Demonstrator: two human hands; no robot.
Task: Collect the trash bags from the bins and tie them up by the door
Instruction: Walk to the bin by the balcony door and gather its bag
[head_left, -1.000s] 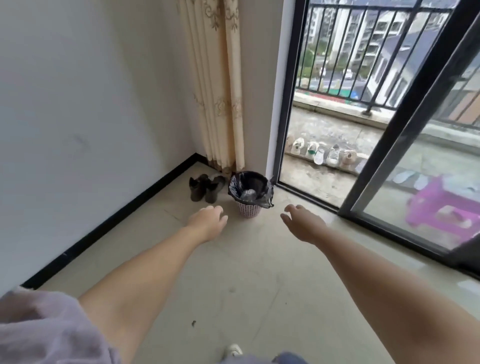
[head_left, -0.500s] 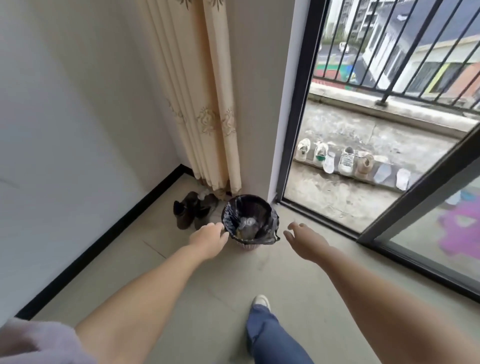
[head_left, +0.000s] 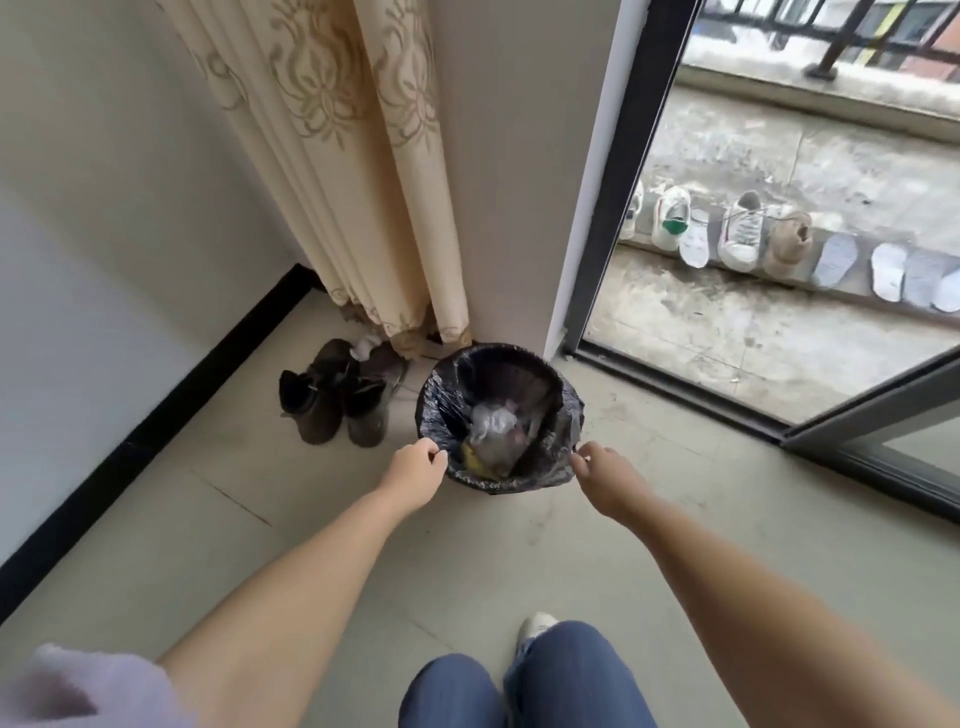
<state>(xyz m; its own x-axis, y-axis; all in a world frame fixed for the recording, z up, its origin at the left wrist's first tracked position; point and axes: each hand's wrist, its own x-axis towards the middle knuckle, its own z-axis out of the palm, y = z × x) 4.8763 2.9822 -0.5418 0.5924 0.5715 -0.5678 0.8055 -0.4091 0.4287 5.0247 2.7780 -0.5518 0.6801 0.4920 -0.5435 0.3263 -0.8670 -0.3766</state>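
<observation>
A black trash bag (head_left: 558, 457) lines a small bin that stands on the floor by the wall corner, next to the sliding door frame. Inside the bag lie crumpled clear plastic and other scraps (head_left: 493, 436). My left hand (head_left: 415, 465) is at the bag's left rim with thumb and fingers pinched at its edge. My right hand (head_left: 600, 470) is at the right rim, fingers curled at the bag's edge. The bin itself is hidden under the bag.
A pair of dark shoes (head_left: 337, 395) lies left of the bin below a beige curtain (head_left: 353, 156). The open sliding door (head_left: 623, 182) leads onto a balcony with a row of shoes (head_left: 737, 234). My legs (head_left: 545, 680) are at the bottom.
I have stepped closer and the view has tilted down. Both hands moved forward from short of the bin to the bag's rim, one on each side.
</observation>
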